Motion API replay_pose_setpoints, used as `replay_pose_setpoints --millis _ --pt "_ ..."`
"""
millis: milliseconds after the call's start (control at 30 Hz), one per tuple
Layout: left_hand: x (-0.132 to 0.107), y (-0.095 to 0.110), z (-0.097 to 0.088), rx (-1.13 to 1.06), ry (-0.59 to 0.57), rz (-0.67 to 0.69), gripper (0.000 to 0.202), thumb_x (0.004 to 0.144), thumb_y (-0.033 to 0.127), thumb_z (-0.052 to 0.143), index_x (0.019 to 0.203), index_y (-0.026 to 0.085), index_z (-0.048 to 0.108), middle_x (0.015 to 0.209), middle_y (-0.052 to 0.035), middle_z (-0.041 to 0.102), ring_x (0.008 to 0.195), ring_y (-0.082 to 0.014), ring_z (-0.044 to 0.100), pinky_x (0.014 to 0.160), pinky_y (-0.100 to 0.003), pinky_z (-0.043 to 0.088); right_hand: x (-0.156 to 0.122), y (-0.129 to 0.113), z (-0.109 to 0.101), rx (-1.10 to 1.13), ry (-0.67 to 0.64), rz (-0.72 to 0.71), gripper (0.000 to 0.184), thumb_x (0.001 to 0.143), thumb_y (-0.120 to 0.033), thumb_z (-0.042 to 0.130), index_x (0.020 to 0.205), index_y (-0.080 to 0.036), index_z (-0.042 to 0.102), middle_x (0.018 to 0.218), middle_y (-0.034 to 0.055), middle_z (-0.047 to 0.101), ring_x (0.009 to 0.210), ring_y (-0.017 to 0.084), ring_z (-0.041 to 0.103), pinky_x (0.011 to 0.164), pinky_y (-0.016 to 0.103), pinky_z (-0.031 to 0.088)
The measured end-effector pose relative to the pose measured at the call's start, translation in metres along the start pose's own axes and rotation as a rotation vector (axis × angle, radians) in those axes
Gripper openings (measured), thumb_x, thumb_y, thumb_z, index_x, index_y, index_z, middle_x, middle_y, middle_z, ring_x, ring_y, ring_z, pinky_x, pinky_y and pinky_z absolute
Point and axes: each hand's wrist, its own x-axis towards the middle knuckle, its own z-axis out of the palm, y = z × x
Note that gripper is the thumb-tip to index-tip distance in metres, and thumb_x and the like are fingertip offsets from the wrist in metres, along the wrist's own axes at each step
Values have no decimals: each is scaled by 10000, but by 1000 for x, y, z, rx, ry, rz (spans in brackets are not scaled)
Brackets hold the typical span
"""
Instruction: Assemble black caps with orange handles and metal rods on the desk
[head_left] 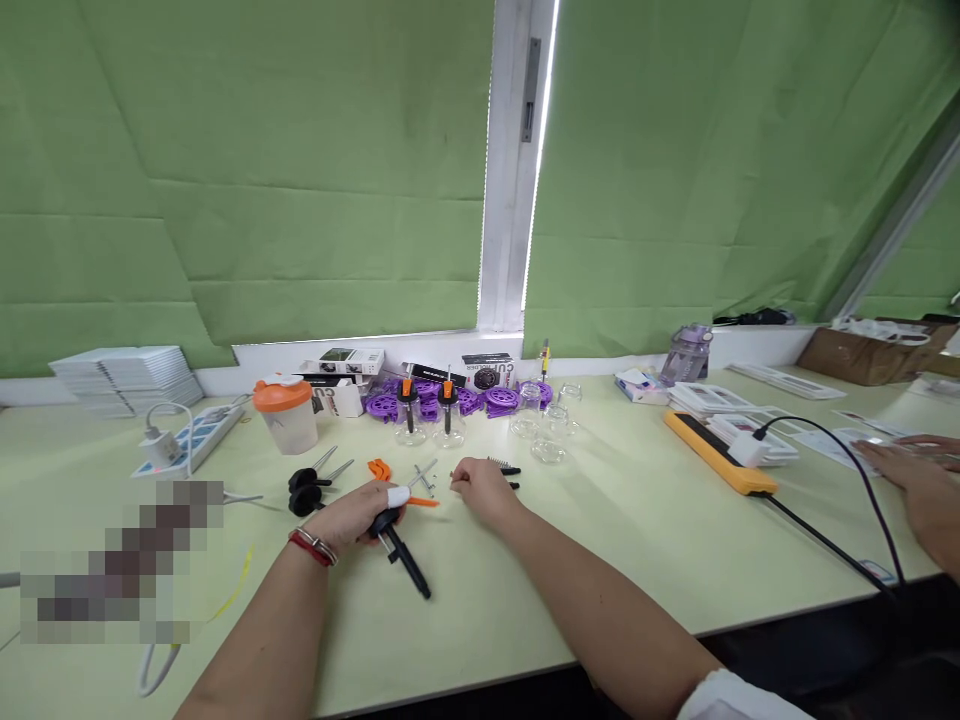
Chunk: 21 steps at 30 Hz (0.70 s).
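My left hand [362,518], with a white wrap on one finger, is closed around a black bottle-top assembly [405,562] with a long black tube and an orange lever. The assembly lies tilted, its tube pointing toward the table's front. Close by on the right, my right hand [480,488] is closed in a pinch; what sits at its fingertips is too small to name. Between the hands lie thin metal rods [424,482]. Springs and black tips [510,470] lie partly behind my right hand. Beyond my left hand are an orange part [379,469] and black tops with metal rods [306,490].
Two glass bottles with black-and-orange tops [448,415] stand at the back, near purple parts [382,400] and several bare glass bottles [555,420]. An orange-lidded cup [285,415] stands left. A yellow power strip [716,453] lies right, near another person's hands [900,465].
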Motion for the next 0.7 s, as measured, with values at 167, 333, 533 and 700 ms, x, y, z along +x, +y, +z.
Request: replay_pose_setpoints --millis 167,333,533,700 --pt "9 0 0 -166 261 130 436 785 570 470 638 163 521 470 42 407 373 -77 350 371 -199 200 0 -2 6 -537 -96 -128 111 781 -128 564 694 -159 626 790 66 636 747 168 572 608 256 314" --pt "12 1 3 -225 368 189 432 791 565 448 654 161 520 426 35 441 344 -69 330 362 -193 215 2 -3 11 -616 -85 -139 86 830 -163 534 831 -164 620 884 85 630 762 171 576 601 252 302" --pt "13 1 4 -275 439 220 416 778 555 470 659 160 524 448 30 466 362 -78 376 356 -187 236 -15 -22 -6 -336 72 -248 356 962 -313 296 857 -181 609 789 48 623 723 151 558 645 251 356" --pt "16 -2 15 -315 406 213 445 799 586 420 732 162 536 451 37 467 339 -79 359 345 -192 248 -34 -32 -6 -219 -89 -528 272 881 -343 500 1113 -228 584 967 47 635 871 173 570 768 269 404"
